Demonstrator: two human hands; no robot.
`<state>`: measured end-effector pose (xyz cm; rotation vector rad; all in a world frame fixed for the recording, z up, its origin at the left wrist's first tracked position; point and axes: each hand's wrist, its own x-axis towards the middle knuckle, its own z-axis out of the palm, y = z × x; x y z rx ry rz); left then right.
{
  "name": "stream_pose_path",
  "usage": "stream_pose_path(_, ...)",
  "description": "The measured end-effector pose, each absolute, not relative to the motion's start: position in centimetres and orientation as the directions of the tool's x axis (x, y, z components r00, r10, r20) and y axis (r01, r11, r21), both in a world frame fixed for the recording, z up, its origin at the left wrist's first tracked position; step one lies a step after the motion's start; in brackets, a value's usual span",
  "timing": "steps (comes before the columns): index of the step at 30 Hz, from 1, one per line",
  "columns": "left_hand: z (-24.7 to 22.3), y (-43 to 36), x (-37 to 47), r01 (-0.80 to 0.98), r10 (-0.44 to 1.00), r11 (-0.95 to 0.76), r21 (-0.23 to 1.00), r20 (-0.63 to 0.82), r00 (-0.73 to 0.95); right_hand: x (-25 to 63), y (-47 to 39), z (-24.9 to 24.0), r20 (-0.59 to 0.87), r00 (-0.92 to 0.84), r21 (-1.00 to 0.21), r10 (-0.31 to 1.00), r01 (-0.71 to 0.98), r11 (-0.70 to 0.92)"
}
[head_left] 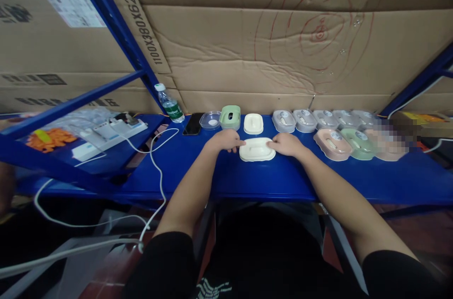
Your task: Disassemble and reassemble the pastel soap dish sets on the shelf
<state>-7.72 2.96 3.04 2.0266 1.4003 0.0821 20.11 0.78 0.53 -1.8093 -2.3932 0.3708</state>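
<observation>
Green box [230,117] behind cream lid [257,149]

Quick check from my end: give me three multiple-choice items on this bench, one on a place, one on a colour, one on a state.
1. Where is the bottle?
A. Left of the phone
B. Right of the pink box
C. In the left hand

2. What colour is the box right of the clear dish?
A. Pink
B. Green
C. Blue

3. How is the cream box held?
A. Lifted high
B. Untouched
C. On the bench, a hand at each end

A: it stands left of the phone.
B: pale green.
C: left hand and right hand flank it.
</observation>
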Motion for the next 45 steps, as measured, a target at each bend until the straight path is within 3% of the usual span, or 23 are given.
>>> stream_pose_path(3,2.7,2.7,-6.5,0.889,0.875,-0.284,0.358,-0.283,0.394,19.7,0.8,0.2,-0.168,-0.292,-0.140,0.942,0.953,0.271)
stream_pose_path(7,2.6,2.7,-6.3,0.892,0.892,-0.293,0.344,-0.236,0.385,19.8,1.0,0.1,-0.178,-0.304,-0.135,0.936,0.950,0.283)
stream_pose_path(12,2.7,3.5,-7.4,0.867,0.951,-0.231,0.442,0.292,0.104,20.2,1.1,0.3,-0.183,-0.316,-0.208,0.931,0.938,0.278)
stream_pose_path(16,2.3,4.6,-8.6,0.868,0.892,-0.229,0.440,0.452,0.006,20.5,1.3,0.3,-0.186,-0.327,-0.275,0.927,0.923,0.270)
stream_pose_path(24,0.5,6.0,-9.6,0.898,0.950,-0.180,0.401,0.309,0.053,20.5,1.3,0.4,-0.177,-0.333,-0.297,0.926,0.915,0.272)
stream_pose_path(29,1.1,6.2,-10.2,0.843,0.919,-0.228,0.486,0.393,0.022,20.6,1.2,0.4,-0.123,-0.322,-0.331,0.939,0.905,0.267)
stream_pose_path(33,2.4,5.5,-10.6,0.763,0.877,-0.275,0.584,0.477,-0.049,20.6,1.1,0.6,0.006,-0.269,-0.374,0.963,0.893,0.251)
stream_pose_path(36,3.4,5.0,-10.6,0.582,0.879,-0.334,0.741,0.468,-0.092,20.6,0.9,0.9,0.142,-0.212,-0.432,0.967,0.866,0.253)
stream_pose_path(39,4.2,4.5,-10.2,0.279,0.914,-0.372,0.885,0.401,-0.052,20.7,0.7,1.0,0.275,-0.150,-0.507,0.950,0.816,0.276)
stream_pose_path(42,4.7,4.0,-9.5,0.061,0.955,-0.291,0.955,0.286,0.081,20.6,0.7,1.0,0.372,-0.142,-0.604,0.917,0.714,0.355)
stream_pose_path(45,4.4,3.4,-8.5,0.003,0.954,-0.172,0.985,0.166,0.251,20.5,0.8,1.0,0.394,-0.154,-0.705,0.906,0.582,0.405)
